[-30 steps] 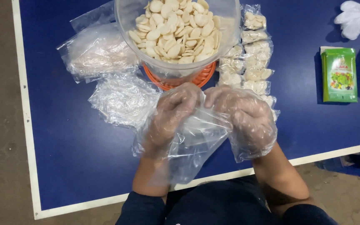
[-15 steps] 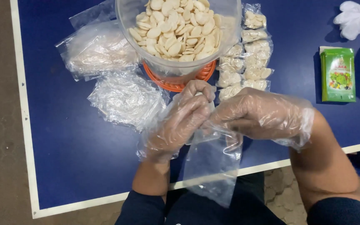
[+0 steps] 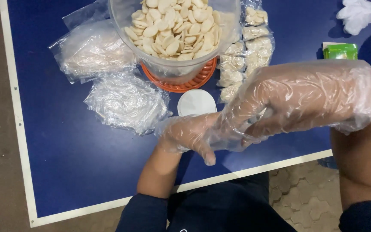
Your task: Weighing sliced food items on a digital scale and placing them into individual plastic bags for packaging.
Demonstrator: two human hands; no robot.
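Several filled small bags (image 3: 246, 56) lie beyond the fingers, done; the clear tub (image 3: 172, 34) remains full of pale chips. Left hand (image 3: 190, 133) and right hand (image 3: 293, 101), gloved, pinch thin clear plastic (image 3: 228, 139) together (bag or glove, unclear).

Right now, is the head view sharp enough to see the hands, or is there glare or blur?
Head view: light is even; the blue table and clear tub of pale oval crackers look sharp. The glossy clear gloves on the left hand and right hand catch highlights and look slightly soft, hiding the fingers.
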